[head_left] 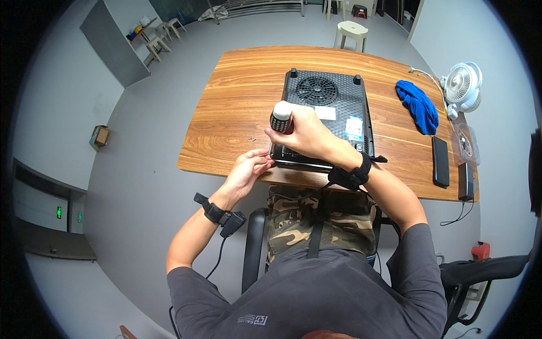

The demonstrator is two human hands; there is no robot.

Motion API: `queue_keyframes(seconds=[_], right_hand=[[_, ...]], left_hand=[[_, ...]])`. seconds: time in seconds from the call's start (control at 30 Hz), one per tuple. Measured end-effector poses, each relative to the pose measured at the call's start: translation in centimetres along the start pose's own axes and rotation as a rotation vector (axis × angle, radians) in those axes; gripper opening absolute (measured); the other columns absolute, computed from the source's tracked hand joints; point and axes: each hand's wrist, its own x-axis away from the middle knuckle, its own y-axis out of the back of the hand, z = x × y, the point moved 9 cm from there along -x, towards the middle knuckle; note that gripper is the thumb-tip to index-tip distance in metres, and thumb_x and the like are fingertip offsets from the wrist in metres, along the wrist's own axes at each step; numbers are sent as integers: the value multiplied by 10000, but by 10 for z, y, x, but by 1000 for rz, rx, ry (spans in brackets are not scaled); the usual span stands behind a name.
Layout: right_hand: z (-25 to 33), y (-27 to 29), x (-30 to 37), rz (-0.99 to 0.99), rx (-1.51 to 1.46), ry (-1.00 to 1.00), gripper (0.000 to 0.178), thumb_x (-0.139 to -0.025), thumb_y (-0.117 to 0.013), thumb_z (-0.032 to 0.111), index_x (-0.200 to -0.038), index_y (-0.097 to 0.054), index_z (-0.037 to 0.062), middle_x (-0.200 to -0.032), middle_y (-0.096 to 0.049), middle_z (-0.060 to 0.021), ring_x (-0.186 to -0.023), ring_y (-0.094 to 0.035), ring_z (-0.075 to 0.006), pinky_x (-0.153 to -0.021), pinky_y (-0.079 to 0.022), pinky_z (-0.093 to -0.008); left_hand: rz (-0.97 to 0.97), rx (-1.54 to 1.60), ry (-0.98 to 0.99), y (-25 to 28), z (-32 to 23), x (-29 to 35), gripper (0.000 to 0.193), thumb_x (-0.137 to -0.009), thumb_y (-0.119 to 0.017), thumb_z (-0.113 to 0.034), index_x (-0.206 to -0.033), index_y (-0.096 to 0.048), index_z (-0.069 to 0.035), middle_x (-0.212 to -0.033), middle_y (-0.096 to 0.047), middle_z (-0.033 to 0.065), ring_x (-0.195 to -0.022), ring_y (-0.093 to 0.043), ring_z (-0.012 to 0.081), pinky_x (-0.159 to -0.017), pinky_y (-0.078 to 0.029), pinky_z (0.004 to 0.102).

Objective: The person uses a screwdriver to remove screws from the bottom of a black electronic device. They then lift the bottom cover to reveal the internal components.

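A black induction cooker [299, 104] lies upside down on the wooden table [226, 101], its round fan grille and corner feet facing up. My right hand [309, 133] is closed round the thick black and white handle of a screwdriver [280, 117], held upright over the cooker's near left corner. The handle and hand hide its tip. With fingers partly spread, my left hand [244, 174] rests its fingertips against that same corner. A few small screws [252, 139] lie on the wood to the left of the cooker.
Along the table's right side are a blue cloth [418, 106], a white fan [463, 87], a clear plastic box [467, 146], a black phone-like slab [440, 162] and a small black block with a cable [466, 181]. A stool [352, 31] stands beyond the far edge.
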Motion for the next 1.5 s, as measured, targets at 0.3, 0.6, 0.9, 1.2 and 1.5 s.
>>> queue_keyframes(seconds=[0.3,0.6,0.9,1.2,1.5], right_hand=[[5,0,-1,26,-9,-16,273,-901,-817,225,-927,-645,14,-748,-670,-82,-656,-634,-149,-607,-525,-313],[10,-5,-3,34,19,12,296,-901,-819,246,-938,-645,9,-755,-666,-112,-657,-625,-180,-615,-524,-336],[16,-2,-6,51,4,-29,293,-879,-812,204,-950,-624,-8,-771,-662,-174,-683,-671,-306,-655,-539,-387],[10,1,-1,18,0,10,296,-895,-823,238,-907,-629,14,-729,-639,-95,-636,-603,-181,-599,-507,-331],[14,4,1,8,21,25,278,-890,-823,223,-899,-637,17,-739,-640,-96,-654,-618,-192,-612,-516,-334]], left_hand=[[-13,140,61,-1,2,4,445,-938,-534,94,-1379,-492,59,-1168,-661,128,-1027,-670,184,-905,-554,254],[27,140,74,-4,1,3,438,-946,-541,71,-1380,-507,32,-1162,-667,104,-1012,-662,160,-881,-520,252],[26,170,62,4,9,-6,230,-959,-698,-9,-1151,-572,-16,-1060,-636,72,-1011,-662,195,-916,-558,277],[1,134,51,5,12,-9,164,-942,-720,11,-1043,-608,-54,-964,-690,58,-913,-675,166,-814,-553,257],[-29,112,63,9,12,-12,151,-955,-725,-22,-1041,-608,-62,-953,-697,59,-902,-686,166,-790,-564,255]])
